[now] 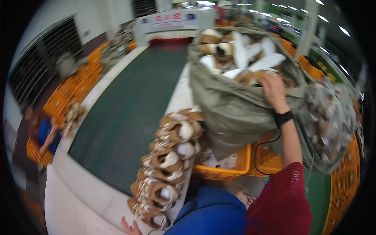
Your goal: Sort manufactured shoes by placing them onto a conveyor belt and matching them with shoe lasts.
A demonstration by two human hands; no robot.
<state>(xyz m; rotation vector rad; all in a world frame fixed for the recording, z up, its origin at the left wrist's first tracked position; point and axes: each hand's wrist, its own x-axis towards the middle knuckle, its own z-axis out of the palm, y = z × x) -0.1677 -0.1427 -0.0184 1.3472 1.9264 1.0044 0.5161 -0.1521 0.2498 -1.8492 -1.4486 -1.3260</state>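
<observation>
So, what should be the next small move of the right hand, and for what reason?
Probably, the right hand should lift one shoe out of the grey-green sack. The hand is at the sack's open mouth, which is full of tan-and-white shoes, though I cannot tell whether it grips one. The left hand, near the shoe row, appears to hold nothing.

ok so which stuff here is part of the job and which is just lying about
Seems part of the job:
- sack, right hand at its mouth
- shoe pieces inside it
- row of shoes, left hand by its near end
- white ledge under the row

Probably just lying about:
- clear plastic bags, far right
- orange crates, left
</observation>
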